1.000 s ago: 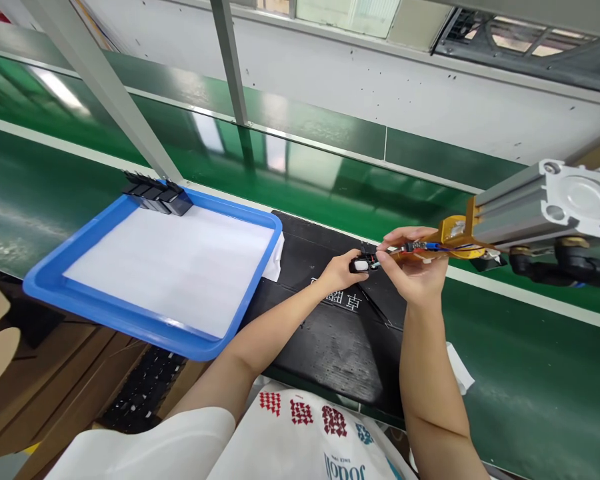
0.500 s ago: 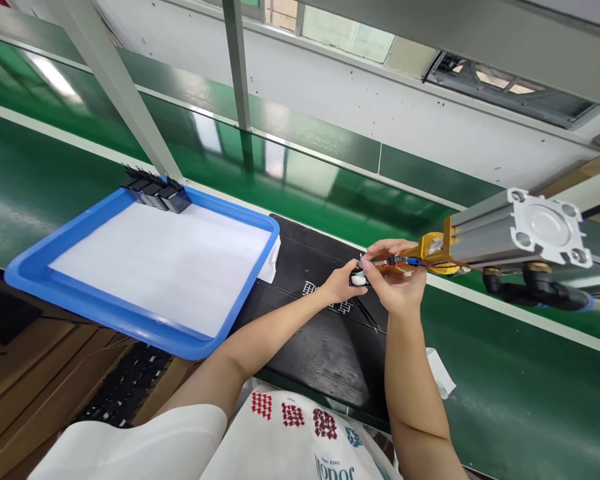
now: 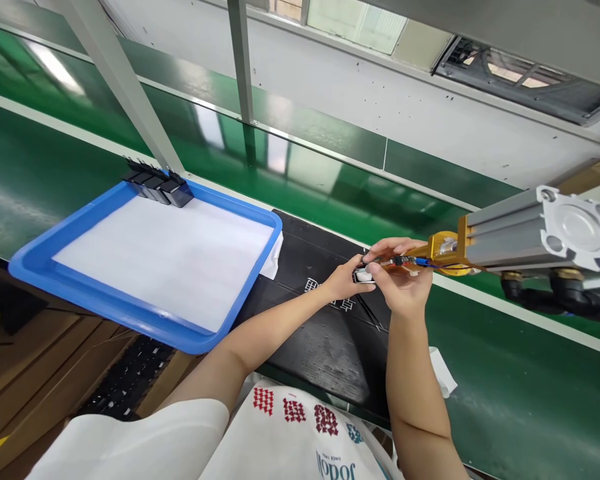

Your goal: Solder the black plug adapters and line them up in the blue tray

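The left hand [image 3: 343, 283] is pinching a small black-and-white part [image 3: 363, 275] between thumb and fingers, holding it up over the black mat [image 3: 320, 333]. The right hand [image 3: 400, 287] is closing around the same part from the other side, its fingertips [image 3: 375, 268] touching it, while its thumb and forefinger are also gripping a thin piece with red and blue wires [image 3: 405, 261] that is running off to the right. So both hands are grasping, meeting at the part, which is sitting between them, raised off the mat.

Just right of the right hand, a gold fitting [image 3: 443, 250] is joining onto a silver cylinder [image 3: 535, 223], with black hoses [image 3: 555, 297] hanging below it. The wires are reaching toward that fitting; whether they are attached there is too small to tell.

Well to the left of the left hand, a blue tray [image 3: 130, 313] is lying with a white sheet [image 3: 165, 257] inside it, and a row of black parts [image 3: 157, 187] is standing at its far corner. Beyond both hands, the green belt [image 3: 305, 180] is running across.
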The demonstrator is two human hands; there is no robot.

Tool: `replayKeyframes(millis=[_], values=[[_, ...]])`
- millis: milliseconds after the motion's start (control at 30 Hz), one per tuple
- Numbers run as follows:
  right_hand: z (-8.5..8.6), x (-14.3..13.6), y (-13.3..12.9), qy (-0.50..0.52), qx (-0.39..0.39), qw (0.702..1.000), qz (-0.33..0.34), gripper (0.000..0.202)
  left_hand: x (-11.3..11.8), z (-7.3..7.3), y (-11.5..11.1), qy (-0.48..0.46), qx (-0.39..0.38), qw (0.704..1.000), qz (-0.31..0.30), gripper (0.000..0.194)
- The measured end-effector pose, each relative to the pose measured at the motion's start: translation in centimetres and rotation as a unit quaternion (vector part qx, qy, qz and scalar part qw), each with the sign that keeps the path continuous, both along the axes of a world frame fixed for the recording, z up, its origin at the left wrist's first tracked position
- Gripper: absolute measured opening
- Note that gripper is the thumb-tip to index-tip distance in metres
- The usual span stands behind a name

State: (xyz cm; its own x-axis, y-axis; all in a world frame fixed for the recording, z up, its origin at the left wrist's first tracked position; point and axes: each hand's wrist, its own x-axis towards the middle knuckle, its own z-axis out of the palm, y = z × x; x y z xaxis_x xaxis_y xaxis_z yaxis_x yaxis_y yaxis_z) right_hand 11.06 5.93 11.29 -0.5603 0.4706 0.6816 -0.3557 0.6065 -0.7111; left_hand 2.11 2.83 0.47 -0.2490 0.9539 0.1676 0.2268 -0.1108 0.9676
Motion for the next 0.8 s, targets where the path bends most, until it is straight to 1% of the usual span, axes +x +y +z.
replayKeyframes(millis=[67, 100, 200, 300, 367, 400, 500, 600, 667, 700, 800], values=[[0.0, 0.1, 0.2, 0.004, 0.001, 1.000, 0.020, 0.028, -0.3, 0.0, -0.1, -0.009, 0.004, 1.000, -0.018, 0.047], [0.0, 0.1, 0.3, 0.008, 0.001, 1.000, 0.029, 0.026, -0.5, 0.0, 0.0, -0.010, -0.002, 1.000, -0.016, 0.048], [0.0, 0.3, 0.6, 0.016, -0.004, 0.999, 0.040, 0.021, -1.6, 0.2, 0.1, 0.008, -0.057, 0.998, 0.026, 0.044], [0.0, 0.5, 0.8, 0.012, -0.015, 0.999, 0.039, 0.020, -3.3, 0.8, 0.1, 0.045, -0.119, 0.991, 0.049, 0.047], [0.1, 0.5, 0.9, 0.008, -0.018, 0.999, 0.038, 0.020, -4.4, 1.4, 0.1, 0.057, -0.145, 0.987, 0.043, 0.048], [0.2, 0.6, 0.9, 0.005, -0.020, 0.999, 0.035, 0.019, -4.8, 1.7, 0.0, 0.057, -0.149, 0.987, 0.036, 0.044], [0.3, 0.7, 0.9, -0.004, -0.033, 0.999, 0.026, 0.019, -5.2, 2.1, 0.1, 0.072, -0.125, 0.989, 0.026, 0.029], [0.4, 0.8, 0.8, -0.008, -0.042, 0.999, 0.023, 0.019, -4.9, 1.9, 0.4, 0.133, -0.094, 0.985, 0.057, 0.021], [0.4, 0.8, 0.8, -0.010, -0.038, 0.999, 0.021, 0.019, -4.6, 1.6, 0.7, 0.152, -0.082, 0.983, 0.060, 0.016], [0.5, 0.8, 0.8, -0.013, -0.035, 0.999, 0.018, 0.019, -4.5, 1.5, 0.8, 0.157, -0.074, 0.983, 0.055, 0.016], [0.4, 0.8, 0.9, -0.020, -0.032, 0.999, 0.006, 0.021, -4.5, 1.4, 0.8, 0.198, -0.042, 0.978, 0.040, 0.028]])
